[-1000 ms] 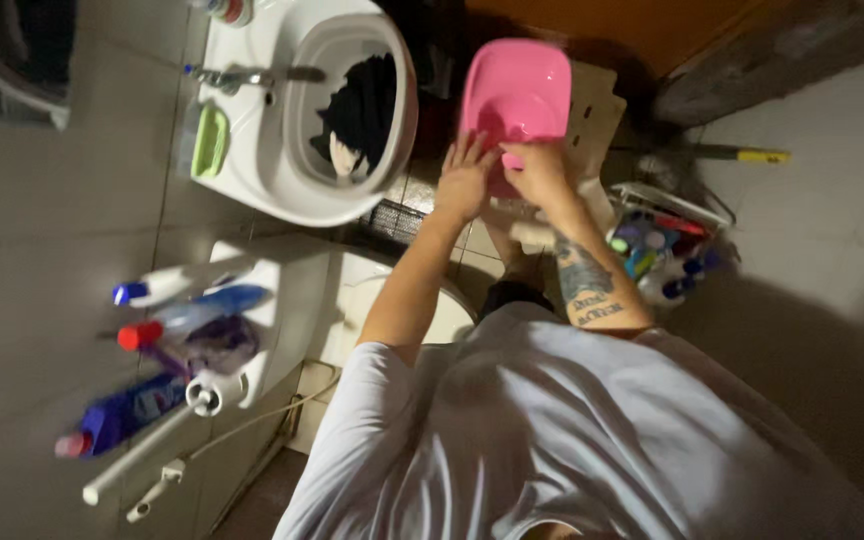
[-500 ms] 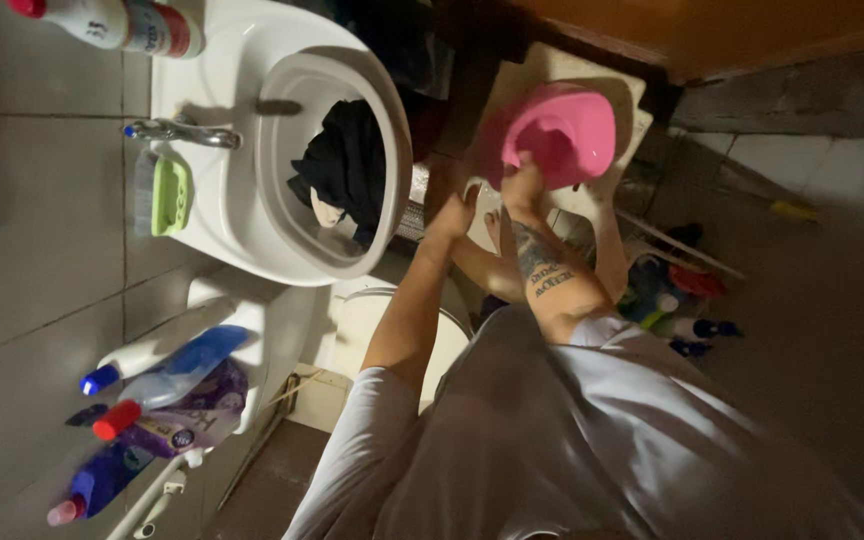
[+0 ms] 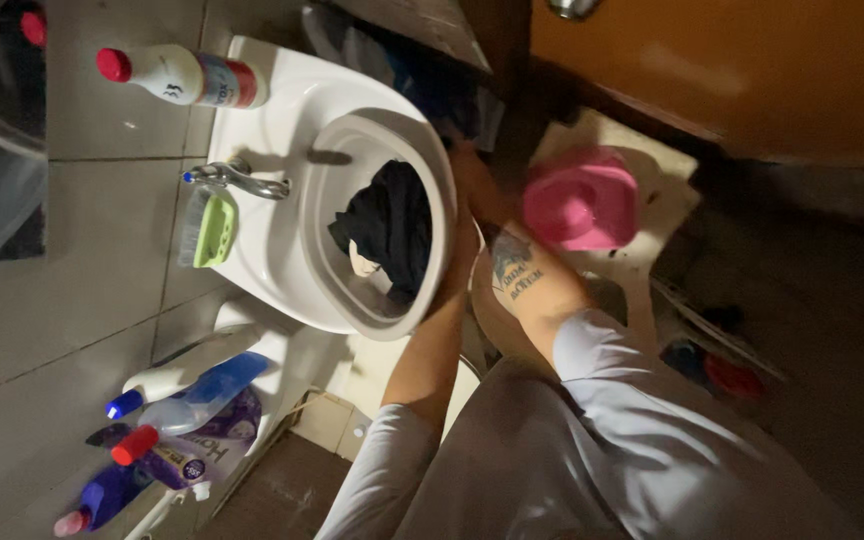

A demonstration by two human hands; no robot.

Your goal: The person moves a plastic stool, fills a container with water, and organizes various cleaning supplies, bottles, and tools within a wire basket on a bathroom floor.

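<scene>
Two arms reach away from the body, out of grey sleeves (image 3: pixel 592 440), toward the gap between the sink (image 3: pixel 282 240) and a pink basin (image 3: pixel 580 200). Near the bottom left, several bottles (image 3: pixel 167 420) with blue and red caps lie crowded on a white ledge against the tiled wall.

The left forearm runs up along the sink's front rim, and the left hand (image 3: pixel 464 245) is blurred against that rim; how far its fingers are spread, and whether they hold anything, cannot be told. The right forearm, with a dark tattoo (image 3: pixel 514 272), crosses just beside it. The right hand (image 3: pixel 474 180) lies in shadow just left of the basin, beside the sink's rim; its fingers are too dark and smeared to read.

The pink basin sits bottom up, or nearly so, on a pale board (image 3: pixel 652 190) on the floor, close to the right hand but apart from it as far as can be seen.

A dark cloth (image 3: pixel 392 225) fills the sink bowl. A tap (image 3: pixel 237 178) and a green soap dish (image 3: pixel 210 228) stand on the sink's far edge, with a white bottle (image 3: pixel 182 77) with a red cap beyond. An orange door (image 3: pixel 732 70) closes the far side.
</scene>
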